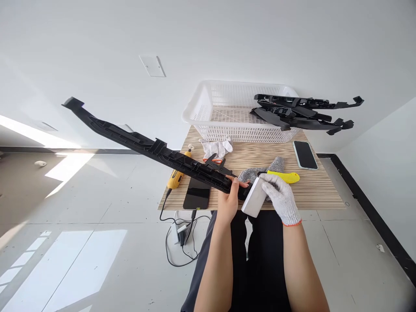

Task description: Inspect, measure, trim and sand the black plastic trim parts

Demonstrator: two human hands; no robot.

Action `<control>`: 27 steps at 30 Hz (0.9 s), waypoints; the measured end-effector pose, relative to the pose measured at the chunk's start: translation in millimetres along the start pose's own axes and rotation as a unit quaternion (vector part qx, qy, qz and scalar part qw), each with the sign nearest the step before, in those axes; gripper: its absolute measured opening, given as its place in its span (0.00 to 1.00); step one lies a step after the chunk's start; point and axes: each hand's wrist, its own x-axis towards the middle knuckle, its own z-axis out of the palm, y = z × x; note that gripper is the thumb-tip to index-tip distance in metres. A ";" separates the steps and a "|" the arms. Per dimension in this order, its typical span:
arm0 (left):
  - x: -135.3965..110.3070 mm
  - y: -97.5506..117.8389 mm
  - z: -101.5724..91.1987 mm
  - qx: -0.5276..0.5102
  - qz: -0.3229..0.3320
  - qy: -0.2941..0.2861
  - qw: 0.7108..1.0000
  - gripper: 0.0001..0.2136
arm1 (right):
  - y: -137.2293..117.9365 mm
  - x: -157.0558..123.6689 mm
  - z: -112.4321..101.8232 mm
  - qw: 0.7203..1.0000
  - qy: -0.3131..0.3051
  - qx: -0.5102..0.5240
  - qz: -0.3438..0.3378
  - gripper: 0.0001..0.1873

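Note:
My bare left hand [230,197] is wrapped round the near end of a long black plastic trim part [139,145]. The part slants up and away to the left, over the table. In a white knit glove with an orange cuff, my right hand [277,195] grips a flat white block [255,198], perhaps a sanding block. The block's left edge is close to the part's near end; whether they touch I cannot tell. Just behind the glove lie a yellow utility knife [287,177] and a grey cloth [276,164].
A white plastic basket [240,132] holds several black trim parts [299,115] jutting out rightward. On the wood-grain table [315,186] lie a yellow rotary tool [177,173], a white glove [217,148], a black caliper [217,164], a black phone [196,195] and another phone [305,155]. Cables [182,260] hang left.

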 end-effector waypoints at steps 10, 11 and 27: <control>-0.2 0.0 0.8 -0.006 -0.002 0.000 1.000 0.13 | 5.2 3.9 -1.9 0.995 0.082 0.050 -0.021 0.21; -0.2 0.1 0.8 -0.007 -0.003 -0.002 1.000 0.13 | 5.2 4.0 -1.9 0.993 0.095 0.059 -0.029 0.20; -0.6 3.8 0.2 0.011 0.003 -0.004 1.000 0.14 | 3.9 4.0 -2.8 0.960 0.133 0.245 -0.036 0.06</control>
